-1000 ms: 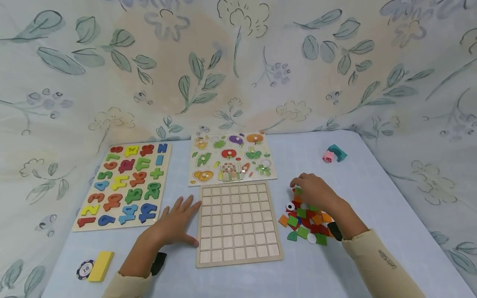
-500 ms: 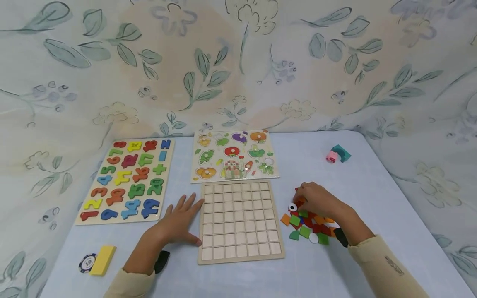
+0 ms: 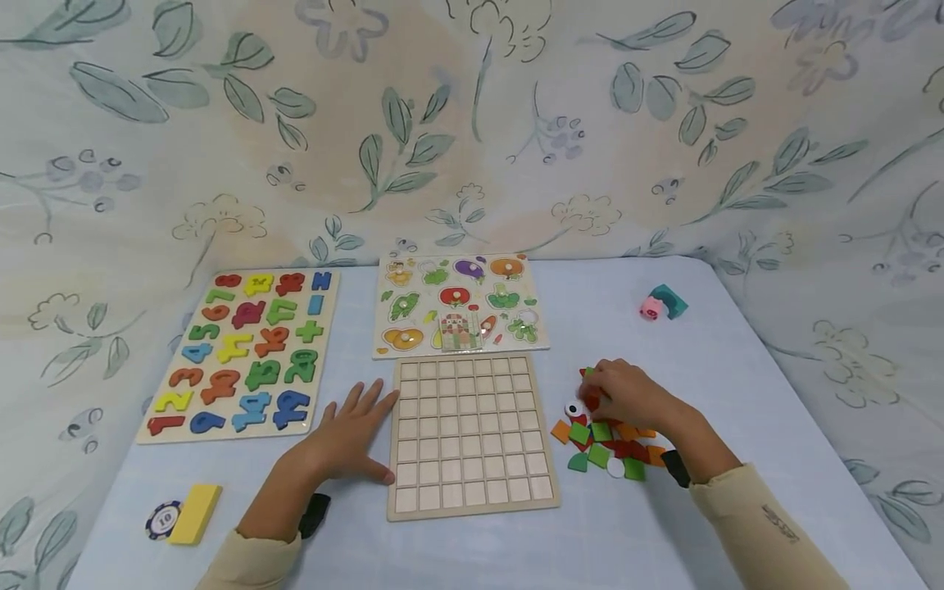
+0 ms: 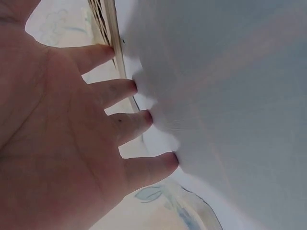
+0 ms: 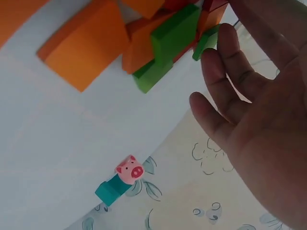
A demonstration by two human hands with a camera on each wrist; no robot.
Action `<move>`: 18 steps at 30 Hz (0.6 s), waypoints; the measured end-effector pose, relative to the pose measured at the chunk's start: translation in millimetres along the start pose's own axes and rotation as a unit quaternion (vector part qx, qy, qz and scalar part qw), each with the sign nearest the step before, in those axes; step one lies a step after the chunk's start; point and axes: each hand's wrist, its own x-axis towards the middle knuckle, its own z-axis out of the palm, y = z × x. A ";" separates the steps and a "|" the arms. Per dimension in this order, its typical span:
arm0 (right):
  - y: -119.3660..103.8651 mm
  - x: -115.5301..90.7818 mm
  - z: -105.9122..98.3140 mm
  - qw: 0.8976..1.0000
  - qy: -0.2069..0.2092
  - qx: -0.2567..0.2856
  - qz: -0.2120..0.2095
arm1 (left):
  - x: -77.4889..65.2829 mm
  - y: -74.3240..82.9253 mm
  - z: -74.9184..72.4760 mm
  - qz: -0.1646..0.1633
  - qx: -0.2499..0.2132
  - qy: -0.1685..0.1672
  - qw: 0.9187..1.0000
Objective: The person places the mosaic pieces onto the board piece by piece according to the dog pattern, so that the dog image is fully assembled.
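My left hand (image 3: 342, 442) lies with fingers spread on the table beside the wooden grid board (image 3: 472, 430); its thumb and a fingertip touch the board's left edge. In the left wrist view, the left palm (image 4: 62, 134) shows straight fingers reaching the cloth. To the board's right, my right hand (image 3: 630, 393) bends over a pile of coloured flat pieces, including a green square (image 3: 579, 433) and an orange square (image 3: 560, 432). A red piece (image 3: 592, 401) shows under its fingertips. In the right wrist view, the thumb is out of sight, so a pinch cannot be confirmed.
A number puzzle (image 3: 239, 352) lies at left, and a vegetable puzzle (image 3: 501, 324) with a small patterned card (image 3: 460, 332) lies behind the grid. A yellow block (image 3: 195, 514) and poker chip (image 3: 164, 519) sit front left. A pig figure (image 3: 652, 308) sits back right.
My right hand has come down and nearer from the far end of the pile, over the red pieces. The left hand keeps its place by the board. The head view shifts slightly.
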 end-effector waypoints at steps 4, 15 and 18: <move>3.3 -0.3 0.3 1.000 0.015 -0.026 -0.004 | -0.7 0.8 -0.4 0.000 0.003 0.000 1.000; 1.6 7.8 -1.4 0.999 -0.024 -0.026 -0.002 | -1.5 0.0 1.7 0.001 0.003 -0.005 1.000; -8.0 16.7 -11.5 0.999 -0.044 0.011 0.002 | 0.2 0.4 0.7 -0.006 0.005 -0.002 1.000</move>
